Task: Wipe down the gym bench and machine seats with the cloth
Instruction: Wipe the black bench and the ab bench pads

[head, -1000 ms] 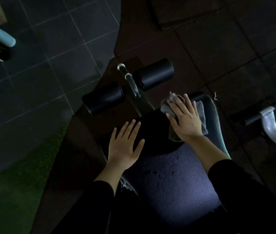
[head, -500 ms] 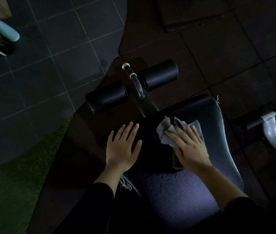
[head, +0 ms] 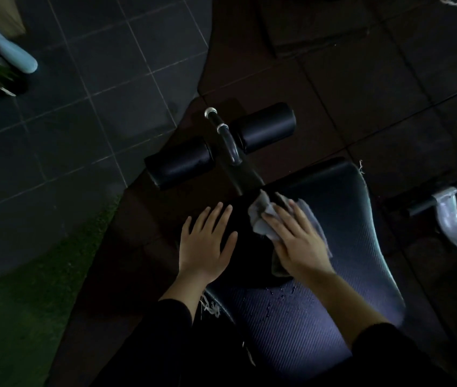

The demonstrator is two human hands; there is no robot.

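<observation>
A dark ribbed bench pad (head: 355, 236) fills the lower middle of the view, with water droplets (head: 283, 291) on it. My right hand (head: 297, 241) presses flat on a grey cloth (head: 262, 222) near the pad's far left corner. My left hand (head: 207, 244) lies flat, fingers apart, on the pad's left edge, holding nothing. Both forearms wear black sleeves.
Two black foam rollers (head: 263, 127) (head: 178, 163) flank a curved metal post (head: 228, 143) beyond the pad. A silver machine frame (head: 456, 222) stands at right. Grey tiles (head: 82, 107) and green turf (head: 20, 303) lie at left; a pale blue bar (head: 12, 54) at top left.
My right hand has slid the cloth from the pad's far right edge towards me and to the left. My left hand has stayed in place.
</observation>
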